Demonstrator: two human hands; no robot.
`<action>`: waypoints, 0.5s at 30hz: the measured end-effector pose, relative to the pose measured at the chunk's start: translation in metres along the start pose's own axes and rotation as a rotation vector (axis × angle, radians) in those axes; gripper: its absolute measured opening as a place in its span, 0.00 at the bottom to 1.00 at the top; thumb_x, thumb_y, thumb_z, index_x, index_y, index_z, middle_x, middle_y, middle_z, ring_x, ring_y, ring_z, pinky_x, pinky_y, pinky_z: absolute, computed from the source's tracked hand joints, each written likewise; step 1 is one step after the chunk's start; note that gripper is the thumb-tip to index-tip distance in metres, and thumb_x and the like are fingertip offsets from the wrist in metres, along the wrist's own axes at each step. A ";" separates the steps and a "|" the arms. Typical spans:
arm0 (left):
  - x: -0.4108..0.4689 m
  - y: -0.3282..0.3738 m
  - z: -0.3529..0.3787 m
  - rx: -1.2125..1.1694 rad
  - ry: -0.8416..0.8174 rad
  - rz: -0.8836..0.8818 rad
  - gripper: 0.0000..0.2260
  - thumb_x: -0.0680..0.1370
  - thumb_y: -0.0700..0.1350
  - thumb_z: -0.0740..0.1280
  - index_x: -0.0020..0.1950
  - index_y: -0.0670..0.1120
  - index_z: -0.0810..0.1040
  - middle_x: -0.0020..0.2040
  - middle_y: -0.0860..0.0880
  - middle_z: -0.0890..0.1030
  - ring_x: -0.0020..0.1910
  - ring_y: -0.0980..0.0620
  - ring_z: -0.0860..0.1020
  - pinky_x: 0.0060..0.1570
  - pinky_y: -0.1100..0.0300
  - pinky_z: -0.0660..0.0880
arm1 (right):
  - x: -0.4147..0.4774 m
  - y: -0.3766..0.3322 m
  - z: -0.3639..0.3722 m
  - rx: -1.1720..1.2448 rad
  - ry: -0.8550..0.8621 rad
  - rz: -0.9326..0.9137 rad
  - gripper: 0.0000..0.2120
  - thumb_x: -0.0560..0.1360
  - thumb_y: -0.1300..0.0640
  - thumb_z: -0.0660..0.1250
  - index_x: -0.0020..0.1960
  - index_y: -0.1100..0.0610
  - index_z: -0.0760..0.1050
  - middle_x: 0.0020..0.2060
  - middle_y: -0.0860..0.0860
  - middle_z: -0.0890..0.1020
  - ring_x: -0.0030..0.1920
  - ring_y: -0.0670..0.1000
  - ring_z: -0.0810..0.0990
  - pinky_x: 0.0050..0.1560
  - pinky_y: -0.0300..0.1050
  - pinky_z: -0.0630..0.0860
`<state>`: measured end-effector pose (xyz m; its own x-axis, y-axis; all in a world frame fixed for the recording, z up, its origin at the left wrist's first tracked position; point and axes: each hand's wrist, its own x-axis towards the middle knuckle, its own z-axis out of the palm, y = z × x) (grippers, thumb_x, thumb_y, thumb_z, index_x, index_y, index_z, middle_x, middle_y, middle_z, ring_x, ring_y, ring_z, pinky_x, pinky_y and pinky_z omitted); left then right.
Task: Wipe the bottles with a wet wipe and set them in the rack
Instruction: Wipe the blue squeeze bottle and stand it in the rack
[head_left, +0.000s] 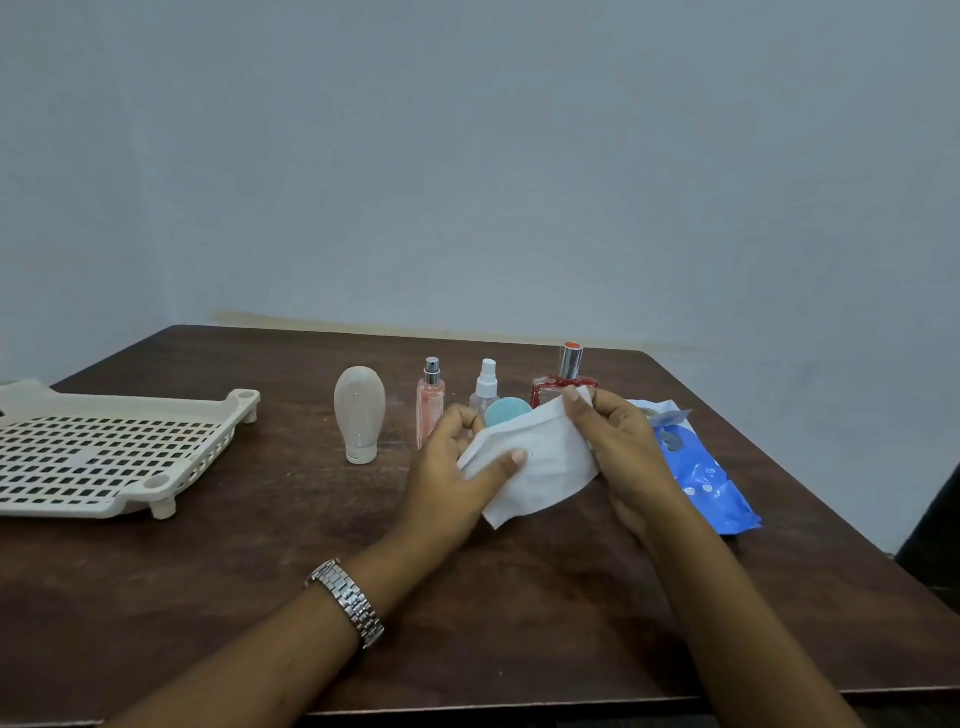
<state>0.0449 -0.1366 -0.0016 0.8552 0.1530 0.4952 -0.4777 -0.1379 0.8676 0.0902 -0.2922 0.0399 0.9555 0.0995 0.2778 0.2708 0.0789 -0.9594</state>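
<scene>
Both hands hold a white wet wipe (535, 460), a thin, soft, slightly creased sheet stretched between them above a dark brown wooden table (260, 597) with visible grain. The left hand (457, 467) pinches the wipe's near-left edge, thumb flat on top and fingers curled beneath; a metal link wristwatch (347, 603) sits on that wrist. The right hand (623, 447) pinches the far-right corner between thumb and fingertips. Just beyond the wipe stand four bottles: a slim clear pink spray bottle (430, 402) with a silver nozzle, a small clear spray bottle (486, 389) with a white pump, a square glass perfume bottle (563, 382) with red trim and a chrome cap, and, farther left of the grip, a rounded, frosted beige squeeze bottle (359, 413) standing on its cap. A round teal lid (506, 410) shows directly behind the wipe. A glossy blue wipe packet (701, 478) lies flat just right of the right hand. Well left of the grip rests a cream plastic rack (104, 452), perforated with rectangular slots and raised on short feet.
</scene>
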 end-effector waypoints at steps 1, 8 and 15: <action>0.000 -0.001 0.000 0.053 0.006 0.008 0.14 0.69 0.53 0.74 0.44 0.50 0.71 0.40 0.52 0.79 0.40 0.51 0.78 0.36 0.53 0.76 | 0.001 0.002 -0.002 -0.014 0.020 -0.006 0.10 0.74 0.49 0.65 0.40 0.53 0.80 0.34 0.45 0.82 0.37 0.42 0.78 0.39 0.37 0.75; 0.004 0.000 -0.007 0.076 0.053 0.228 0.14 0.69 0.29 0.62 0.38 0.49 0.76 0.47 0.57 0.83 0.54 0.59 0.80 0.49 0.68 0.74 | -0.005 0.001 -0.033 0.034 -0.268 0.006 0.11 0.69 0.73 0.67 0.48 0.61 0.77 0.41 0.52 0.84 0.42 0.49 0.82 0.41 0.39 0.79; 0.003 0.004 -0.011 0.286 -0.202 0.266 0.20 0.69 0.33 0.56 0.44 0.53 0.83 0.52 0.68 0.78 0.56 0.68 0.76 0.57 0.73 0.70 | 0.001 -0.003 -0.056 0.032 -0.191 0.069 0.14 0.75 0.75 0.57 0.45 0.62 0.78 0.43 0.54 0.84 0.45 0.50 0.82 0.46 0.43 0.80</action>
<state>0.0433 -0.1263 0.0037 0.7455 -0.1147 0.6566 -0.6362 -0.4161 0.6497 0.0965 -0.3476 0.0403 0.9310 0.2919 0.2190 0.1989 0.0971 -0.9752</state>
